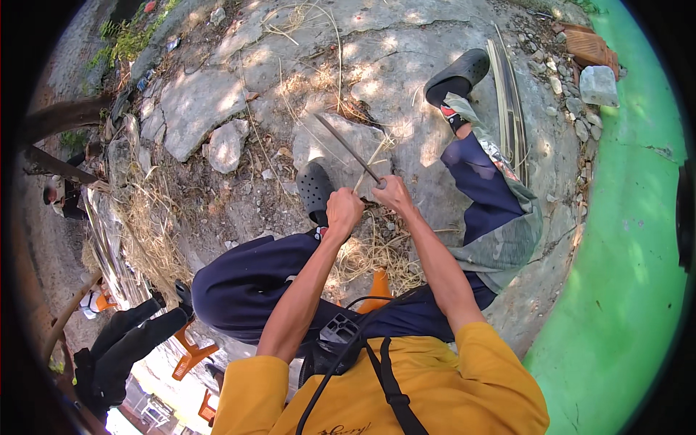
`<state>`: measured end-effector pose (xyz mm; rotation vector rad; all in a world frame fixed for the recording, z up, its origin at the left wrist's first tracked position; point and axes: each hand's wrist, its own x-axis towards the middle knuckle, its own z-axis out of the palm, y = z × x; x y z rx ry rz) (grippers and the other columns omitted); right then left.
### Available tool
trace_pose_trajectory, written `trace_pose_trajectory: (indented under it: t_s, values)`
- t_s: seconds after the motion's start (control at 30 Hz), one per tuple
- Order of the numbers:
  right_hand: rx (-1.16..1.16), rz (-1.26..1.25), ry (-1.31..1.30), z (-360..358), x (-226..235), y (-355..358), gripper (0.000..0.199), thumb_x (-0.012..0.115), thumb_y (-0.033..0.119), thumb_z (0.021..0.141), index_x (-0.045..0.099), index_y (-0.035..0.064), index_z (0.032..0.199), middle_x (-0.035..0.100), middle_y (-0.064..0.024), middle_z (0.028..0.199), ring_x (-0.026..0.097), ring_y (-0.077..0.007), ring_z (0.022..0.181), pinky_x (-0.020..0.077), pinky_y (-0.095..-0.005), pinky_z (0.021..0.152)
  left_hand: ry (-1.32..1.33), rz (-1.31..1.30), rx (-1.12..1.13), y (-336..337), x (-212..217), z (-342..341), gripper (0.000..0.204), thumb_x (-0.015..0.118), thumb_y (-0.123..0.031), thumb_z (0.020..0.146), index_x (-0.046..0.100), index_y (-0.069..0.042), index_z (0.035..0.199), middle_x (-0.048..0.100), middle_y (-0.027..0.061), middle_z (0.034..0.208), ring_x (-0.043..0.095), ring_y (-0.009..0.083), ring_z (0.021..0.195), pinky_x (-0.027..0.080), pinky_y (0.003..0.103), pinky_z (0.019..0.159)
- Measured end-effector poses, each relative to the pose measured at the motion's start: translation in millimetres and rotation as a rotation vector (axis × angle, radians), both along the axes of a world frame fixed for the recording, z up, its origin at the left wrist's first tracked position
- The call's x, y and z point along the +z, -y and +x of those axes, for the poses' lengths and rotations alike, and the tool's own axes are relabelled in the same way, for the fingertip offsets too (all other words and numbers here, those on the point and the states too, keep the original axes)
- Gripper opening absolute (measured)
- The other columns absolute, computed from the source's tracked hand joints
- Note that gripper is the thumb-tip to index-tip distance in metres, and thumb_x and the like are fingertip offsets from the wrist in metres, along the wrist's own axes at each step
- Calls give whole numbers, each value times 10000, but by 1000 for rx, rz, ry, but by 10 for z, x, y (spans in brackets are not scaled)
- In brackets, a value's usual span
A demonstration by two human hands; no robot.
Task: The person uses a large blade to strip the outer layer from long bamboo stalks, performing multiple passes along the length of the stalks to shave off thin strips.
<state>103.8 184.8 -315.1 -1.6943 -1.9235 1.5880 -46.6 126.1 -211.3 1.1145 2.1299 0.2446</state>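
Observation:
My right hand [392, 194] is closed around the near end of a long, narrow dark knife [348, 147], whose blade slants away to the far left. Close beside it, my left hand [344, 209] is closed on a thin pale strip of split cane or bamboo [372, 164]. That strip leans to the far right and crosses near the base of the blade. Both fists nearly touch in front of me, between my knees. My fingers hide the knife's grip and the strip's lower end.
Pale shavings [377, 254] lie beneath my hands. Long slats [510, 109] rest beyond my right leg. A white block [599, 85] and bricks [586, 45] sit by the green wall [623, 239]. At left are a straw heap [148, 225] and another person's dark-clothed legs [134, 337].

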Motion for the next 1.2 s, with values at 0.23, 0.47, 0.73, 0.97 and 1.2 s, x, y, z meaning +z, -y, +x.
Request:
trace_pose_trajectory:
  t_s: [0.23,0.47,0.73,0.97,1.2]
  values:
    - [-6,123,-118,-184,176,239,391,706,319,754,775,54,1034,721,-260,867,717,-422,853,571,-468,778,-99,-30,-9,-93,-40,-130,322,575,-227,937,757,39,943,702,336,908,691,504,923,545,555,875]
    - [-62,-57,2,-135,188,72,400,700,316,757,777,64,1057,728,-265,886,722,-419,863,576,-454,782,-81,-35,-4,-5,-55,-93,275,564,-211,937,663,22,1043,716,319,953,691,507,946,529,570,887]
    - [-152,-193,-259,-607,962,386,406,724,289,751,733,-29,1003,714,-228,828,713,-325,809,546,-412,768,-323,-239,-408,-451,583,-698,410,690,-198,852,618,39,1178,713,277,1117,706,465,1045,591,502,897]
    - [-281,-204,-454,-904,684,447,237,735,212,823,623,4,799,598,-65,626,596,-157,590,492,-369,571,-462,-217,-504,-783,948,-614,281,735,-140,806,709,31,1027,742,254,1031,739,420,972,609,492,839]
    - [-355,-196,-390,-953,668,502,251,746,209,797,691,-28,856,681,-115,693,644,-185,657,515,-363,641,-465,-181,-465,-751,867,-695,210,684,-98,810,724,52,952,733,295,986,730,455,956,601,507,830]
